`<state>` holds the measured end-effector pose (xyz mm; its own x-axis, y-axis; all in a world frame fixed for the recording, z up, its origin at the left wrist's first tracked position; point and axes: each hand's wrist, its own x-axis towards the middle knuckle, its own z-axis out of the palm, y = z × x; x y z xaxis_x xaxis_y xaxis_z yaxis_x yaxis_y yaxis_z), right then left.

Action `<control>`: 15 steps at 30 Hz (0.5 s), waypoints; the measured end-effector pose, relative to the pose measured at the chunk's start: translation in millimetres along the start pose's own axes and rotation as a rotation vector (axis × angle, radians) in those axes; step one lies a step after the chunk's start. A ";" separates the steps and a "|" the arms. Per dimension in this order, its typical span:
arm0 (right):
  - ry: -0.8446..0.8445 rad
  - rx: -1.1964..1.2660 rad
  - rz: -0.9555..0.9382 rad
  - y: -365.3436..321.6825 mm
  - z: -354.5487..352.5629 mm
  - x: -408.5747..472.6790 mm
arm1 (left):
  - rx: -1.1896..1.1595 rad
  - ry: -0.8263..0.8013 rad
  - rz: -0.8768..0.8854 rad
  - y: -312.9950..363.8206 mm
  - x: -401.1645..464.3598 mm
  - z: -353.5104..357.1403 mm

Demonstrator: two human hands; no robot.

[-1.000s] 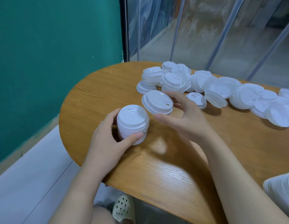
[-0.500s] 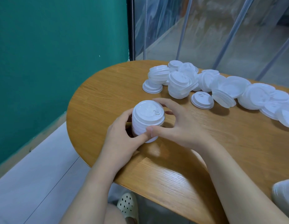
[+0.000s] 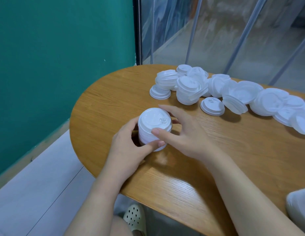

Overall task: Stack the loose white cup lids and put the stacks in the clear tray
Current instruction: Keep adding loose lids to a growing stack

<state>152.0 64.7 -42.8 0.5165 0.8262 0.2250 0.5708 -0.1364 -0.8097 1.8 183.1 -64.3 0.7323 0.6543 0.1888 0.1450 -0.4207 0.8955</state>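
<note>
White ribbed lid stack [image 3: 152, 128] (upright)

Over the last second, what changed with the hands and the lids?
The right hand brought the single lid it held down onto the lid stack, then closed its fingers round the stack. The left hand gripped the stack throughout. The loose lids across the table stayed put.

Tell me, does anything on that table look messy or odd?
Yes: the loose lids lie jumbled along the far side of the wooden table, several tipped on edge. The stack between the left hand and right hand looks straight.
</note>
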 end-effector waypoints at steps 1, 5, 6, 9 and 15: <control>0.007 0.006 -0.008 0.0 1.7 -0.1 | -0.002 0.002 0.000 0.1 0.0 0.0; 0.008 0.014 -0.021 0.0 1.6 0.3 | 0.004 0.008 -0.005 -0.2 0.7 0.6; 0.002 0.023 -0.019 -0.3 0.6 0.5 | 0.007 0.009 -0.005 -0.4 0.7 0.6; -0.014 0.046 -0.029 1.4 -0.4 1.8 | 0.021 0.009 0.004 -0.9 1.3 0.5; -0.020 0.060 0.018 7.5 -3.5 1.5 | 0.054 0.023 0.021 -1.2 1.8 0.8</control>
<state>159.3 63.0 -46.7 0.5130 0.8349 0.1996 0.5219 -0.1188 -0.8447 3.5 184.3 -65.3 0.7203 0.6587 0.2174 0.1659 -0.4679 0.8681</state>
